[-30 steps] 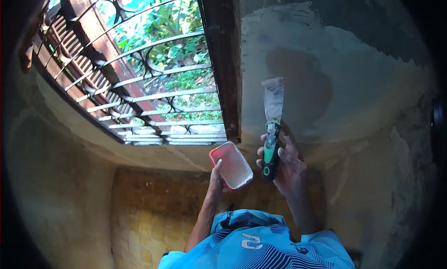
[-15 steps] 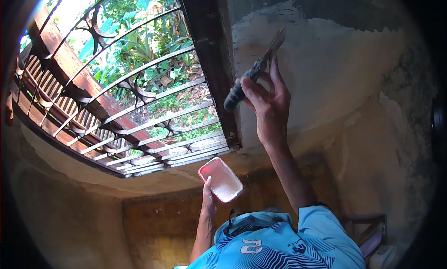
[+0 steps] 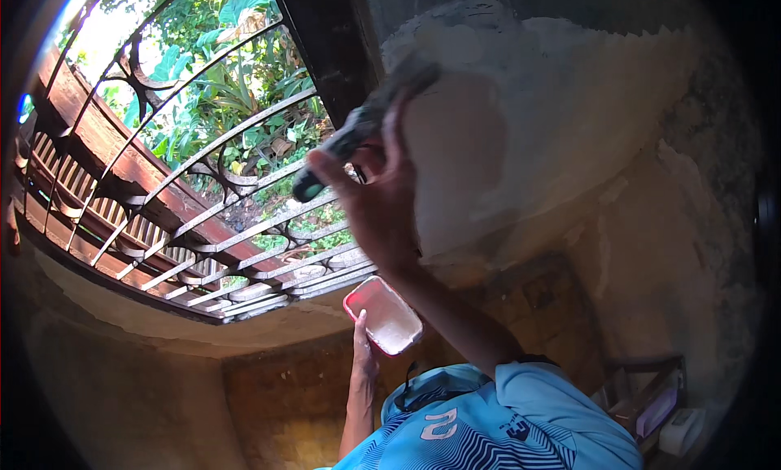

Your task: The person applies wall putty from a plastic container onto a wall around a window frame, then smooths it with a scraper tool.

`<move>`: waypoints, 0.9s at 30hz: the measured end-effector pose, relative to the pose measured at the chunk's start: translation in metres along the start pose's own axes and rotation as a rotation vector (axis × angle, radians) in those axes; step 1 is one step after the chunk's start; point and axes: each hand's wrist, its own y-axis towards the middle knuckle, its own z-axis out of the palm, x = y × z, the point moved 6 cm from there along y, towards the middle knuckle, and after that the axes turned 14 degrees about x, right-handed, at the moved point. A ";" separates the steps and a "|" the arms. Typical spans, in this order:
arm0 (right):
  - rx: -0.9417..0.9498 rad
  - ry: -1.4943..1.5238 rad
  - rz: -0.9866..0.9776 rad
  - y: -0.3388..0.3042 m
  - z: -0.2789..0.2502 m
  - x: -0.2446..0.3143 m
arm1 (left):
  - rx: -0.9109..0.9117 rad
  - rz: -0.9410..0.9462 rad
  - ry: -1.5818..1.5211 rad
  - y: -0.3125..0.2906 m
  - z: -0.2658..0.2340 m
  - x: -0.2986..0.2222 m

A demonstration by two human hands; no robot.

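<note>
My right hand (image 3: 382,198) is raised beside the window frame, its fingers wrapped round the dark handle of a putty knife (image 3: 346,145). The tool slants up to the right, smeared by motion, with its blade end near the wall; whether it touches cannot be made out. White filler (image 3: 553,112) coats the wall behind it in a broad pale patch, with a darker damp-looking area in the middle. Lower down, my left hand (image 3: 364,352) grips a rectangular tub (image 3: 384,315) with a red edge, thumb over the rim. Whitish paste lines the inside of the tub.
A metal window grille (image 3: 236,202) fills the left, with plants beyond it. The dark window frame (image 3: 329,47) borders the coated wall. Boxes and a white item (image 3: 682,431) sit low at the right, near a yellowish tiled surface (image 3: 301,405).
My right hand and the putty knife have swung left and slightly down, now overlapping the window frame and grille. The tub stays almost in place in my left hand.
</note>
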 end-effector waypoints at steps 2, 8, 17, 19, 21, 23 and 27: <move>-0.073 0.081 -0.002 0.009 -0.031 0.013 | -0.021 0.007 0.009 -0.001 0.000 -0.004; -0.061 0.083 0.014 0.030 -0.064 0.021 | -0.017 0.013 -0.029 -0.011 0.005 -0.007; 0.233 0.041 0.177 -0.050 0.029 -0.011 | -0.083 0.093 -0.033 -0.026 0.019 -0.017; 0.338 0.231 0.399 -0.083 0.008 -0.011 | -0.142 0.197 -0.039 -0.018 0.022 -0.029; 0.528 0.245 0.630 -0.119 -0.039 -0.019 | 0.066 0.247 -0.062 0.013 0.008 -0.025; 0.582 -0.008 0.786 -0.144 -0.079 0.003 | -0.058 0.269 -0.013 0.010 0.051 -0.060; 0.791 -0.723 0.668 -0.188 -0.110 0.007 | -0.119 0.245 0.110 0.040 0.042 -0.057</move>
